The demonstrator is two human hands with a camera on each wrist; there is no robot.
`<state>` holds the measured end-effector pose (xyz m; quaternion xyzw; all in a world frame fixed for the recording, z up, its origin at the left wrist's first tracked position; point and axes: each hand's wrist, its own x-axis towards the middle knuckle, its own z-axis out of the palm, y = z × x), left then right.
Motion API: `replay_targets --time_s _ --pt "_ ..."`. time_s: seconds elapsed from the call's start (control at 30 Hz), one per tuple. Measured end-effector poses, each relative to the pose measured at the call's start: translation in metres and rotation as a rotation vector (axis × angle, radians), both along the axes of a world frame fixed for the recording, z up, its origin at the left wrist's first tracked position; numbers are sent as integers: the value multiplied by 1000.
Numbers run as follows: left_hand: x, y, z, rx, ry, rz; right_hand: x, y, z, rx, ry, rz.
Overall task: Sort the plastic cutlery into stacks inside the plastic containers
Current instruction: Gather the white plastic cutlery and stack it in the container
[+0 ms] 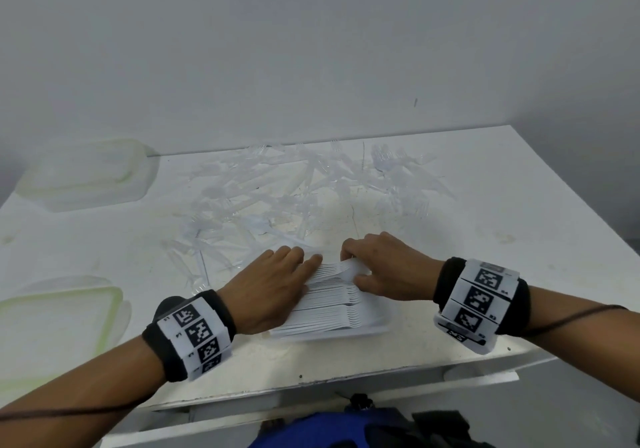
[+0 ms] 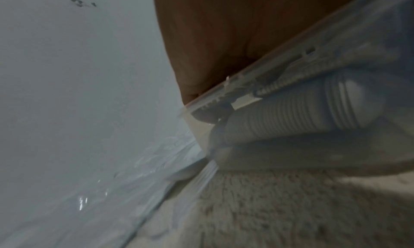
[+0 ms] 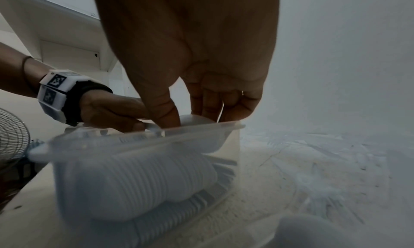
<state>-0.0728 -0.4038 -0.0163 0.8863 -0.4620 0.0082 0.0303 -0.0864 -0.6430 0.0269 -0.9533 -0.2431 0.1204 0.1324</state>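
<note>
We are working over the clear container at the table's near edge, both hands inside its rim. Our left hand is lying flat with fingers straight, pressing the handle ends of the white cutlery stacks. Our right hand is curling thumb and fingers around the topmost white bundle, head end. The stacks are running left to right, across us. Beyond the container, the loose clear cutlery is lying tangled toward the wall, nearly equally reachable. Two more tubs are sitting left of the container, well apart.
</note>
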Motion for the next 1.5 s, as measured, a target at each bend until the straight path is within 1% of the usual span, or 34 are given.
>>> replay_targets --time_s 0.17,0.37,0.6,0.73,0.9,1.03,1.17,1.27,1.4,1.5 --pt "-1 6 -3 -125 117 29 0 -1 0 -24 20 18" --pt "-5 7 -9 -333 210 97 -2 -5 -5 -21 14 34" --pt "-9 7 -13 -472 255 184 0 -8 -18 44 -15 27" --pt "-9 7 -14 -483 238 178 0 -7 -20 78 -15 6" --pt "-9 6 -14 -476 224 207 -3 -5 -24 12 -57 42" --pt "-8 5 -14 -448 218 215 -4 -4 -27 39 -39 10" --pt "-9 5 -15 -450 208 239 -2 -2 -26 7 -46 33" --pt "-10 4 -15 -428 205 249 -2 0 -24 -6 -31 19" --pt "-10 3 -13 -413 192 246 -1 3 -24 -84 -33 33" --pt "-12 1 -12 -412 190 262 -3 4 -25 -205 -86 74"
